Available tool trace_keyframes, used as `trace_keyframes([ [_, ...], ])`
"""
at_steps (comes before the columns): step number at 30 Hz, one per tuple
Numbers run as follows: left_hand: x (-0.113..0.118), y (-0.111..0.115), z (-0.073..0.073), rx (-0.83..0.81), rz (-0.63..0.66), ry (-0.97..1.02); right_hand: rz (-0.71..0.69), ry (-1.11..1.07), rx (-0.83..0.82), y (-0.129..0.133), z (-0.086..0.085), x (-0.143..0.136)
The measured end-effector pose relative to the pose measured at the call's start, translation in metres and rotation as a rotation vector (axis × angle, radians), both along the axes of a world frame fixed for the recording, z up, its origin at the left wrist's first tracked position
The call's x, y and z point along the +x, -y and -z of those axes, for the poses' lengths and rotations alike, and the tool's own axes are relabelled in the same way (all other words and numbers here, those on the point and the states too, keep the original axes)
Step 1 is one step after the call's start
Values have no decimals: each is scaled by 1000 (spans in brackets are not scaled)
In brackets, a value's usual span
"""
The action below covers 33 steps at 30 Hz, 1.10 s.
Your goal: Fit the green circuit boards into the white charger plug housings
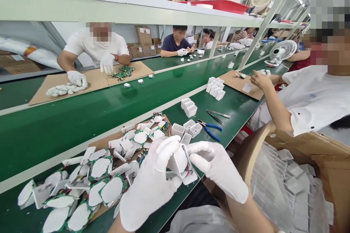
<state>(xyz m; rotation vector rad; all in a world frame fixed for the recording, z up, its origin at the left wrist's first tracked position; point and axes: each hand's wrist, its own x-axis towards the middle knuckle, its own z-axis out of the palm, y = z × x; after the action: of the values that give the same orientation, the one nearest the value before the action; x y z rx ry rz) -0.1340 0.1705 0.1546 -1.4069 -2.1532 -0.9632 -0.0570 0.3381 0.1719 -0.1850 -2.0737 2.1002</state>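
My left hand [153, 182], in a white glove, is wrapped round a small white plastic box [178, 162]. A white pad, red wires and a white cover plate [190, 177] show at its open side. My right hand [218, 165], also gloved, is closed with thumb and fingertips at the box's right edge. Left of my hands lies a heap of circuit boards with white pads [112, 189] and small white plates. Just beyond my hands stand several white boxes [188, 125] beside blue-handled pliers [210, 128]. Black tweezers [215, 117] and silver tweezers [218, 113] lie farther back.
A carton [325, 167] of white boxes stands at my right. A green conveyor belt [82, 123] runs past the bench. More white boxes [216, 88] stand near a co-worker's cardboard sheet [246, 86]. Co-workers sit opposite and at right. A shelf [125, 7] spans overhead.
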Motion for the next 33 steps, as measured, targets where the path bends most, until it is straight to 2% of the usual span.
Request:
trace_keyframes([
  [5,4,-2,2,-44,-79,-86,48,71,272,6,-7,3],
  [9,3,-5,5,-59,-102,-134,86,74,383,9,-5,2],
  [13,0,-6,5,-67,-83,-155,131,46,365,8,3,-3],
  [16,-1,-5,6,-60,-28,-82,160,-11,358,2,9,-6],
  [19,-2,-4,8,-33,11,15,-5,-47,188,-6,11,-6],
  [21,-3,-4,9,-31,7,9,-105,-50,119,-8,8,-4],
  [25,-7,-2,7,-45,-26,-130,-68,-67,295,-1,-2,-5],
  [26,-8,0,6,-41,-32,-154,-89,-74,288,1,-3,-6],
  [28,-11,3,4,-18,-30,-195,-221,-96,93,4,-2,-8],
  [30,-13,8,4,1,-17,-249,-368,-147,-201,9,5,-10],
  [31,-14,10,5,1,-10,-269,-392,-168,-287,12,10,-10],
  [32,-14,11,7,-7,-1,-278,-371,-184,-299,16,17,-9],
  [33,-15,12,10,-21,3,-273,-304,-190,-244,19,22,-8],
])
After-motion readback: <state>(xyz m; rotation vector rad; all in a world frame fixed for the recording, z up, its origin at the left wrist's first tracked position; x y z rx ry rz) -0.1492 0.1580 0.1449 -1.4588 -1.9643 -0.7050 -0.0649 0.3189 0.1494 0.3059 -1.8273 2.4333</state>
